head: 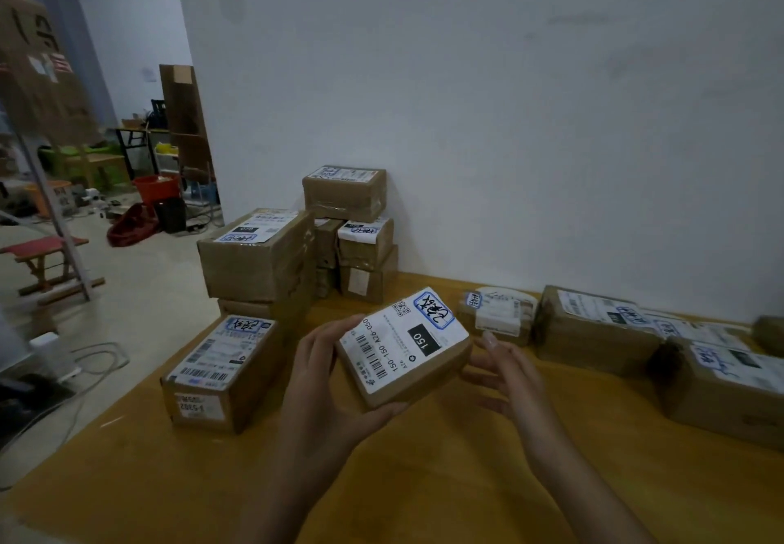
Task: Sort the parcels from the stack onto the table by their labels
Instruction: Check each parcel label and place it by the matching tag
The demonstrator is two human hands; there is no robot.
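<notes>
The small brown parcel (pixel 424 378) was held in the air above the middle of the wooden table (pixel 424 492), tilted, with its white label (pixel 399 344) facing up. The label read "150" in a black block, beside a barcode and a blue-ringed handwritten mark. The left hand (pixel 326 390) gripped the parcel's near left end, thumb lying along the upper edge and fingers curled underneath. The right hand (pixel 505 374) stood just beside the parcel's right end, its fingers straight and slightly spread; whether they touched the cardboard could not be told. Behind the parcel, against the white wall (pixel 509 98), rose the stack (pixel 352 238) of taped boxes, with 1 large box (pixel 259 263) at its left resting on another. Nearer, at the table's left edge, lay 1 long parcel (pixel 225 369) with its label up. To the right, along the wall, sat a row of labelled parcels: a small pale one (pixel 496 316), a bigger brown box (pixel 594 331) and another box (pixel 721 390) at the frame's right edge. Beyond the table's left end, the floor held a red stool (pixel 42 255) and a red bucket (pixel 155 189).
</notes>
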